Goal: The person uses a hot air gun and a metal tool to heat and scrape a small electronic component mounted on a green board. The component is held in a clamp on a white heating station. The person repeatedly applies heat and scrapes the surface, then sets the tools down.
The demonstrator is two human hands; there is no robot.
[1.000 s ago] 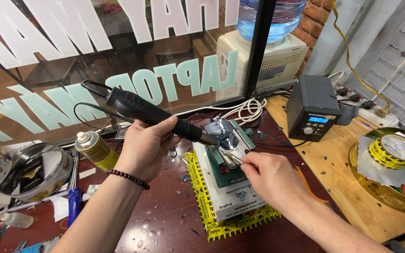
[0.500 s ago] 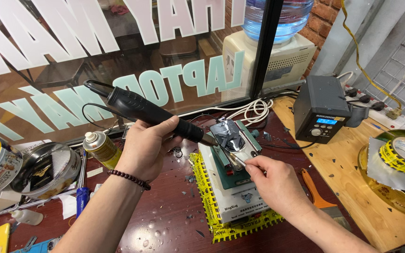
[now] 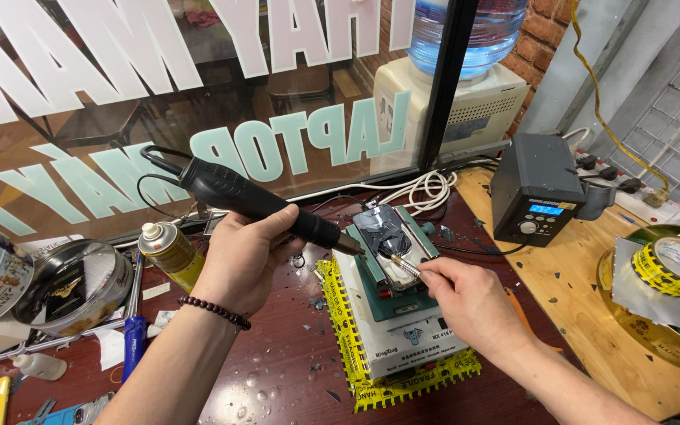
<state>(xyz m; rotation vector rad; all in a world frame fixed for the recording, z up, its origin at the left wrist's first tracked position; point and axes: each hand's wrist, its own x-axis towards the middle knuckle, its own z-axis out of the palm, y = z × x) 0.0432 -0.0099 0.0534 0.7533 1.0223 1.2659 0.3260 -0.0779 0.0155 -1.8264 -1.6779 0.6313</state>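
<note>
My left hand (image 3: 238,260) grips the black hot-air wand (image 3: 265,203) over the clamped phone (image 3: 387,234) mid-table, while my right hand (image 3: 466,303) pinches a metal tool (image 3: 404,266) prying its edge; next I judge steady heat and gentle levering are needed.

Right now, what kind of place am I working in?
Probably an electronics repair shop bench: your left hand holds a black hot-air wand over a device clamped in a green fixture, beside a dark grey rework station box.

Dark red worktable (image 3: 277,378) with glass crumbs, white heating platform (image 3: 403,334) on yellow tape at centre, spray can (image 3: 168,253) and round tins (image 3: 68,287) at left, wooden bench (image 3: 584,291) at right carrying black soldering station (image 3: 535,198), yellow tape roll (image 3: 674,267)
</note>
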